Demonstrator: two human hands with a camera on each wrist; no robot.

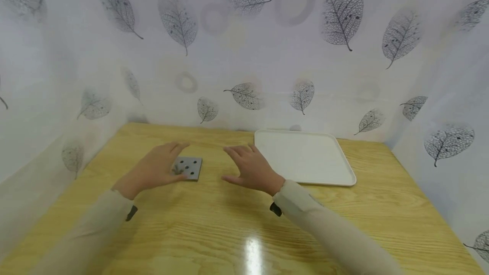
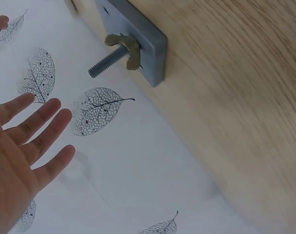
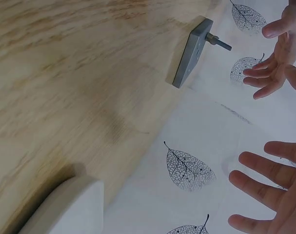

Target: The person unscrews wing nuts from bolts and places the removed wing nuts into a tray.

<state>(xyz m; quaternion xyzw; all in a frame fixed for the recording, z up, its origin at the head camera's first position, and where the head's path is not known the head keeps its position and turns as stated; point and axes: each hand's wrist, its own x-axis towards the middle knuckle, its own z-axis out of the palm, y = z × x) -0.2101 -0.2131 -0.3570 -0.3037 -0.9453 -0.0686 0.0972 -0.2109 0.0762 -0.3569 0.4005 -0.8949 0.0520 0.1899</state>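
Note:
A grey square plate with several holes [image 1: 194, 169] lies on the wooden table, left of centre. From its face stands a threaded bolt [image 2: 106, 62] carrying a brass-coloured wing nut [image 2: 133, 48], which the left wrist view shows close up. My left hand [image 1: 154, 169] hovers above and beside the plate, hiding part of it in the head view; its fingers are spread and hold nothing. To the right of the plate, my right hand [image 1: 254, 171] hangs over the table near the tray, fingers apart and nothing in them. The two hands face each other with a gap between.
A white rectangular tray [image 1: 305, 156] lies at the back right of the table [image 1: 214, 224], partly behind the right hand. Pale cloth with a leaf print [image 1: 244, 63] hangs behind the table and along both sides.

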